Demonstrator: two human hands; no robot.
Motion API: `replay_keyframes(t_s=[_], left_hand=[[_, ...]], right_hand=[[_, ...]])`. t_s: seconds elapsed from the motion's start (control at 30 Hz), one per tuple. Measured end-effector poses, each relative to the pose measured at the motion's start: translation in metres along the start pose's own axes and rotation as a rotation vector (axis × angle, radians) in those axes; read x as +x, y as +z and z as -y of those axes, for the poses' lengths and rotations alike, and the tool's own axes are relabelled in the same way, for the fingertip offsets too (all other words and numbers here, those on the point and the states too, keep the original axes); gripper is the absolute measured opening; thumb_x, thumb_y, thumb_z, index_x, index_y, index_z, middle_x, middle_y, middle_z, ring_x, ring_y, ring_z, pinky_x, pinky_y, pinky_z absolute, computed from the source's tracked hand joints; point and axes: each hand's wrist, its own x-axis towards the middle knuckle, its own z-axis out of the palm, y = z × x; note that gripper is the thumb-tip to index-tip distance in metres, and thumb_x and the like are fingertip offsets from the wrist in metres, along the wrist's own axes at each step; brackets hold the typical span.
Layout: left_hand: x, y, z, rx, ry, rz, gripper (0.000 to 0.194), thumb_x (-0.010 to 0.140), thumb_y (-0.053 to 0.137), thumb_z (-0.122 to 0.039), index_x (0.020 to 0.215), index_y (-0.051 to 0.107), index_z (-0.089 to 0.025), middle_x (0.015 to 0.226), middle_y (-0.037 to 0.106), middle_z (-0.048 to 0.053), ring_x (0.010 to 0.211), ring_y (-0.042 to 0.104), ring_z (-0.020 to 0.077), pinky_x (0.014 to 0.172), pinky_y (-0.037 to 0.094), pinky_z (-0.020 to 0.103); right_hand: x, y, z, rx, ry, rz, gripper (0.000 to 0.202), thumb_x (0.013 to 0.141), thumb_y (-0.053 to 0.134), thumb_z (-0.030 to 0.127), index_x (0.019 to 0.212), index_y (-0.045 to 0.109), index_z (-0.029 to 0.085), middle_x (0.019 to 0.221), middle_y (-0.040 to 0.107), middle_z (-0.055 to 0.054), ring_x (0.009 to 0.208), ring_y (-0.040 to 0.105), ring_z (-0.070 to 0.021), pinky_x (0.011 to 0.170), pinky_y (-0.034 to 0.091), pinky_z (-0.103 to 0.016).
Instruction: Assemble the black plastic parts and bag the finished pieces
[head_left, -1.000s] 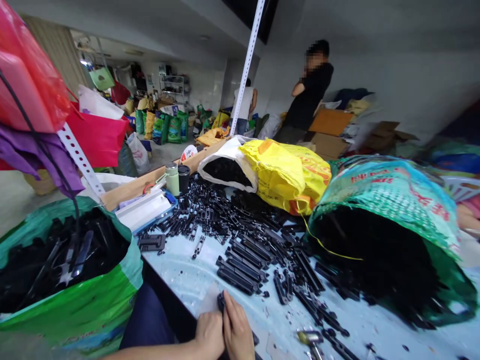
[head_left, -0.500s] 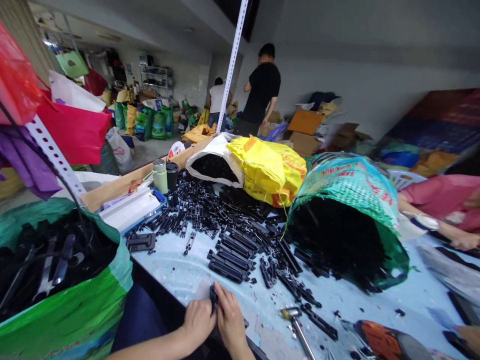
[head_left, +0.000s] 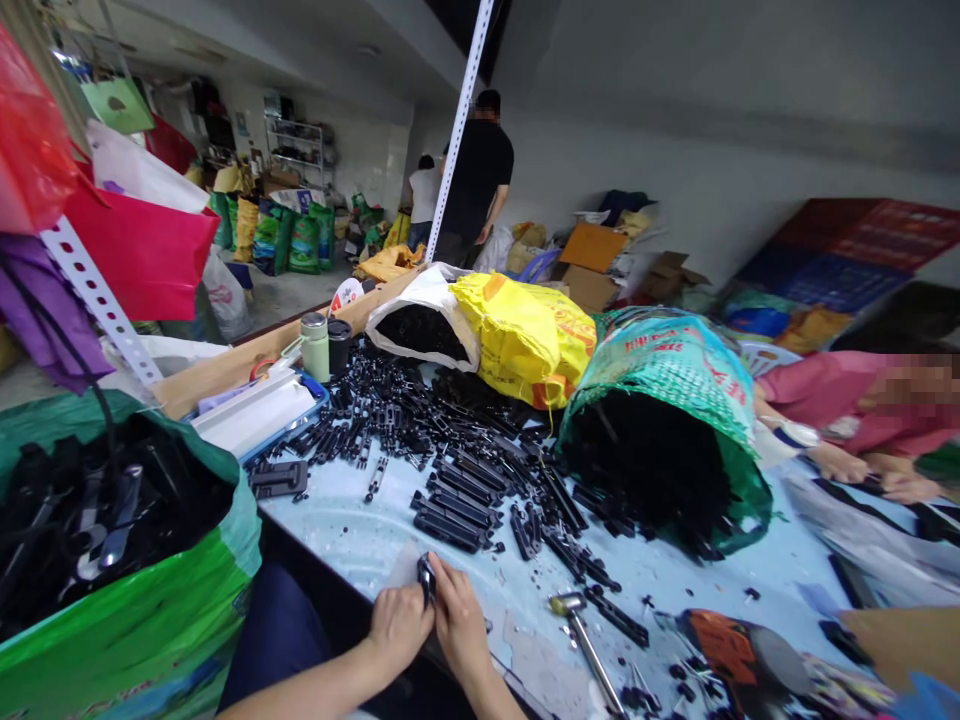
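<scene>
- Held thing: a slim, glossy black hard-looking piece, upper end poking up between the two hands, over the near edge of a pale blue, debris-strewn tabletop. Lower part hidden by the hands.
- Left hand: fingers curled into a loose fist, closed on the piece from the left.
- Right hand: fingers nearly straight, drawn together, pressing the piece from the right. Thumb placement can't be made out.
- Weight, my judgement: light, easily managed by fingers alone.
- Stiffness: probably rigid; no bend visible. Plastic or coated metal, can't tell.
- Surface: shine suggests smooth, somewhat slippery; a firm squeeze on the long sides seems safer than a tip hold.
- Fragility: likely sturdy, though any thin ends might chip or snag.
- Best hold, I'd judge: mid-length, one hand steadying, the other's fingertips free along the side.
- Nearby, beyond the hands: a row of long, dark, narrow bars side by side. To the right, a silver-handled hammer with a yellowish head, lying apart from both hands.
</scene>
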Motion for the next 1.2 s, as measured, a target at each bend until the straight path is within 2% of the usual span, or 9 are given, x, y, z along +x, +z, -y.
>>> replay_keyframes(t_s=[0.1,0.3,0.43,0.57,0.73,0.83,0.97,1.13,1.2], left_hand=[[0.001,-0.004,0.008,0.003,-0.018,-0.011,0.032,0.087,0.035,-0.023,0.094,0.065,-0.015,0.088,0.068,0.011,0.086,0.064,0.0233,0.075,0.046,0.031],[0.009,-0.006,0.021,-0.002,-0.079,-0.023,0.033,0.088,0.034,-0.025,0.095,0.064,-0.013,0.088,0.068,0.013,0.084,0.065,0.0245,0.073,0.045,0.031],[0.012,-0.005,0.024,0.013,-0.081,-0.023,0.034,0.089,0.034,-0.029,0.094,0.065,-0.013,0.086,0.069,0.013,0.083,0.065,0.0255,0.072,0.046,0.032],[0.015,-0.003,0.021,0.004,-0.033,0.021,0.032,0.089,0.034,-0.025,0.095,0.064,-0.015,0.088,0.068,0.011,0.085,0.065,0.0237,0.074,0.045,0.031],[0.019,0.001,0.017,0.041,-0.067,0.048,0.032,0.089,0.033,-0.019,0.094,0.063,-0.013,0.089,0.068,0.012,0.086,0.064,0.0232,0.074,0.044,0.03],[0.017,-0.003,0.021,0.062,-0.023,0.022,0.032,0.09,0.034,-0.026,0.093,0.064,-0.014,0.088,0.069,0.011,0.085,0.065,0.0227,0.074,0.044,0.029],[0.015,-0.006,0.026,0.106,-0.017,-0.005,0.032,0.091,0.035,-0.027,0.094,0.064,-0.015,0.087,0.069,0.01,0.084,0.065,0.0216,0.072,0.044,0.028],[0.017,-0.001,0.029,0.156,-0.005,-0.035,0.029,0.09,0.038,-0.028,0.091,0.064,-0.016,0.083,0.069,0.01,0.08,0.066,0.0209,0.067,0.044,0.026],[0.017,0.001,0.029,0.159,-0.008,-0.038,0.029,0.09,0.038,-0.029,0.093,0.064,-0.016,0.084,0.069,0.01,0.079,0.066,0.021,0.066,0.044,0.026]], right_hand=[[0.009,0.002,0.009,-0.015,-0.016,0.033,0.064,0.084,0.038,0.007,0.14,0.027,0.034,0.124,0.054,-0.004,0.106,0.053,-0.0204,0.088,0.05,-0.039],[0.031,0.017,0.014,0.02,0.033,0.001,0.062,0.084,0.036,0.006,0.138,0.032,0.035,0.112,0.059,-0.004,0.098,0.055,-0.02,0.085,0.051,-0.039],[0.027,0.018,0.006,0.082,0.001,-0.017,0.063,0.083,0.035,0.004,0.138,0.032,0.037,0.112,0.058,-0.004,0.1,0.055,-0.0192,0.085,0.05,-0.038],[0.026,0.016,0.004,0.105,0.002,0.005,0.067,0.081,0.035,0.003,0.138,0.031,0.037,0.111,0.058,-0.004,0.098,0.055,-0.0192,0.085,0.05,-0.037],[0.03,0.019,0.003,0.073,0.03,0.021,0.07,0.078,0.035,-0.002,0.137,0.034,0.037,0.103,0.057,-0.005,0.093,0.053,-0.0187,0.081,0.049,-0.036],[0.029,0.018,0.002,0.091,0.029,0.046,0.074,0.076,0.036,-0.004,0.138,0.032,0.035,0.105,0.056,-0.005,0.094,0.051,-0.018,0.083,0.048,-0.035],[0.027,0.018,0.0,0.049,0.035,0.058,0.074,0.074,0.037,-0.005,0.138,0.034,0.033,0.1,0.055,-0.006,0.092,0.048,-0.0184,0.082,0.046,-0.035],[0.025,0.021,-0.003,0.025,-0.017,0.086,0.077,0.071,0.04,-0.005,0.138,0.032,0.032,0.107,0.051,-0.008,0.098,0.045,-0.0198,0.084,0.044,-0.038],[0.025,0.023,-0.002,0.006,0.003,0.082,0.075,0.072,0.041,-0.004,0.137,0.035,0.032,0.102,0.051,-0.007,0.094,0.045,-0.0196,0.082,0.044,-0.038]])
